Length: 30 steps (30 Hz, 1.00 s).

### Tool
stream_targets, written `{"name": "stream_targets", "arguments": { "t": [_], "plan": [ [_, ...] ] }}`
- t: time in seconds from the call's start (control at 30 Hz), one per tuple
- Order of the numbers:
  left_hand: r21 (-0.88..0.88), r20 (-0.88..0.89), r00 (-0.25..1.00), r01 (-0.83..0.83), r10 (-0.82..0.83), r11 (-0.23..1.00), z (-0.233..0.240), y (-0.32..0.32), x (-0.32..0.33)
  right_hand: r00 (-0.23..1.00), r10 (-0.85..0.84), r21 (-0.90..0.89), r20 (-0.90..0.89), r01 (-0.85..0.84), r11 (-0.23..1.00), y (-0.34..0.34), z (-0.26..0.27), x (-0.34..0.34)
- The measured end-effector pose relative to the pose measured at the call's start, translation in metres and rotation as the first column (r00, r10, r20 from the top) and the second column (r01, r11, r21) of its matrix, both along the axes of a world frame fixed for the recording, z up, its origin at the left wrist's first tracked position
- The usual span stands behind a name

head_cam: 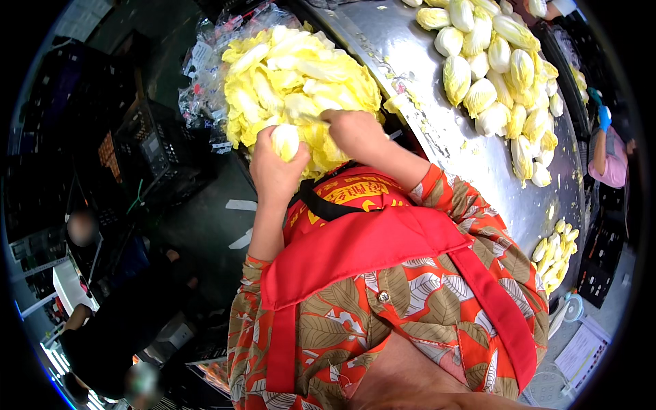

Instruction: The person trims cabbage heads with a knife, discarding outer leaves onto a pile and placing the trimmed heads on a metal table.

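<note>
My left hand (277, 166) grips a small, pale napa cabbage head (285, 142), its rounded white end showing between thumb and fingers. To its right, my right hand (357, 134) is closed around what looks like a small knife (311, 118); a thin, blurred blade points left past the knuckles, and the fist hides most of the handle. Both hands are over the near edge of a large heap of loose yellow-white cabbage leaves (307, 66). Clear plastic film (205, 84) bunches around the heap's left side.
A metal worktable (441, 148) on the right bears a pile of trimmed cabbage heads (499, 72) and a smaller group (556, 253). Black plastic crates (154, 143) stand at left. One person in dark clothes (123, 328) is lower left; another wears a blue glove (605, 119) across the table.
</note>
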<state>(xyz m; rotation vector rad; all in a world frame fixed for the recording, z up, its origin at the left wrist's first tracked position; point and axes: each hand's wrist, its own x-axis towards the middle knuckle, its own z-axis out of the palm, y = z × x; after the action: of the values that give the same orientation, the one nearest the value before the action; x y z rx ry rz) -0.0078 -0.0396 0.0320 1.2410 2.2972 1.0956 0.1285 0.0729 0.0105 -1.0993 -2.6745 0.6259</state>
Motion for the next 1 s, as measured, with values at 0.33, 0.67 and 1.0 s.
{"name": "stream_targets", "arguments": {
  "t": [0.33, 0.67, 1.0],
  "plan": [
    [0.283, 0.724, 0.646, 0.042, -0.242, 0.958, -0.015, -0.007, -0.011, 0.937, 0.176, -0.027, -0.302, -0.193, 0.981, -0.012, 0.025, 0.005],
    [0.329, 0.879, 0.353, 0.041, -0.321, 0.944, -0.002, -0.004, -0.004, 0.947, 0.207, 0.086, -0.245, -0.192, 0.978, -0.013, 0.030, -0.001],
    [0.410, 0.828, 0.365, 0.122, -0.425, 0.904, 0.004, -0.011, -0.012, 0.922, 0.043, -0.095, 0.385, -0.007, 0.995, 0.026, -0.008, 0.017]
  ]
}}
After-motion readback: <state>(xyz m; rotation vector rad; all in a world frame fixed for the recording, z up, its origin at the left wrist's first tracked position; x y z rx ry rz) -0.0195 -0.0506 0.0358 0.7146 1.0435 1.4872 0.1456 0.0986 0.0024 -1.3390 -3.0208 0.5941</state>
